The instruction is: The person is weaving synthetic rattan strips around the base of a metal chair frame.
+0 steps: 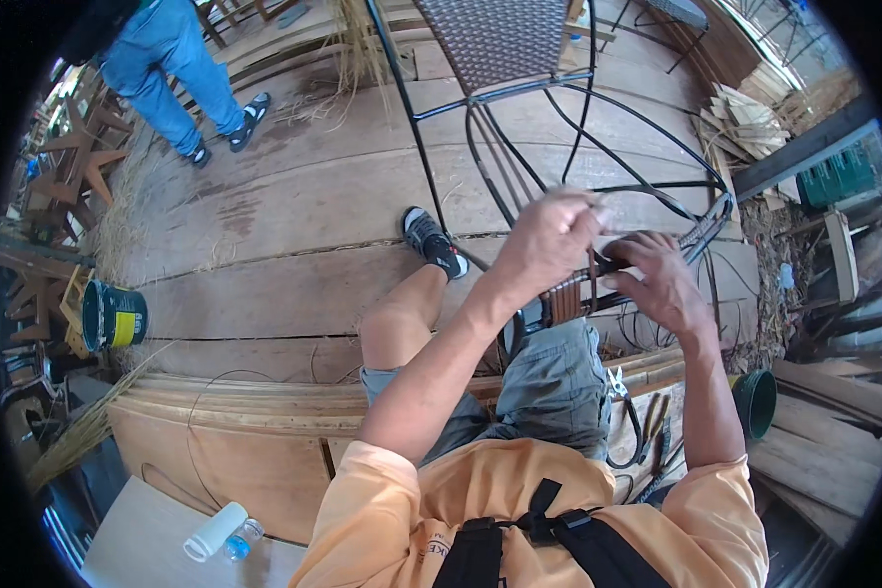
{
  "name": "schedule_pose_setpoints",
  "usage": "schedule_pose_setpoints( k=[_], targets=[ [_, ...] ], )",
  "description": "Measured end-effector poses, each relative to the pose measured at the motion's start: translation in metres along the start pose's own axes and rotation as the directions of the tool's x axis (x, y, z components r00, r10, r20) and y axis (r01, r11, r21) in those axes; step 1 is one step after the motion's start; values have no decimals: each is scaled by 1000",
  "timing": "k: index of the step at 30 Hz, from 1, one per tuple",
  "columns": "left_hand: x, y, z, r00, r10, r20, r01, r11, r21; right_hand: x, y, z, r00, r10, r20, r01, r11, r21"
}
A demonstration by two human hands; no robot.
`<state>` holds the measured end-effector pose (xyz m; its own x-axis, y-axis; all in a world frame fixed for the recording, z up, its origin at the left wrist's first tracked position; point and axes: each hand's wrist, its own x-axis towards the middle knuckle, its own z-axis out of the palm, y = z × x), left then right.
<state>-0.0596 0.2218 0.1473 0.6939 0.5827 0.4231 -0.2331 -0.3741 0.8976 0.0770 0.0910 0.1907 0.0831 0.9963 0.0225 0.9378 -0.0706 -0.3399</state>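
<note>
Straps (471, 551) over lettered orange shirt (367, 524); left hand (557, 233) closed on brown strip (592, 263); right hand (661, 281) gripping chair frame (657, 185); yellow-labelled bucket (118, 317).

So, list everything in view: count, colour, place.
Chair frame: 1, black, upper centre
Woven panel: 1, brown, top centre
Strips: several, brown, wrapped around frame
Containers: 3, green, left, right, upper right
Cylinder: 1, whitish, lower left
Bottle: 1, clear, lower left
Pliers: 1, pale, centre right
Boards: many, brown, floor, right
Dried strands: many, yellowish, left, top
Wooden frames: several, brown, left
Other person: 1, blue-trousered, upper left
Shirt: 1, orange, bottom
Left hand: 1, bare, over frame
Right hand: 1, bare, at frame
</note>
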Motion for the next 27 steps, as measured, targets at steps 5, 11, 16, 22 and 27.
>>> schedule_pose_setpoints(
  k=[5,11,16,22,27],
  targets=[
    [-3,5,5,973,6,-230,3,999,36,22,-13,8,995,-36,91,18,982,190],
    [-58,2,9,840,-96,-533,221,960,174,16,0,25,985,92,-145,-39,943,331],
    [-100,2,23,726,-557,-402,476,830,-290,21,-8,24,983,150,-108,-119,960,253],
    [-68,2,36,744,-434,-508,522,853,35,32,5,38,943,82,-322,-16,979,202],
    [-51,2,43,776,-345,-528,495,852,170,38,14,29,907,121,-403,-30,974,225]
  ],
)
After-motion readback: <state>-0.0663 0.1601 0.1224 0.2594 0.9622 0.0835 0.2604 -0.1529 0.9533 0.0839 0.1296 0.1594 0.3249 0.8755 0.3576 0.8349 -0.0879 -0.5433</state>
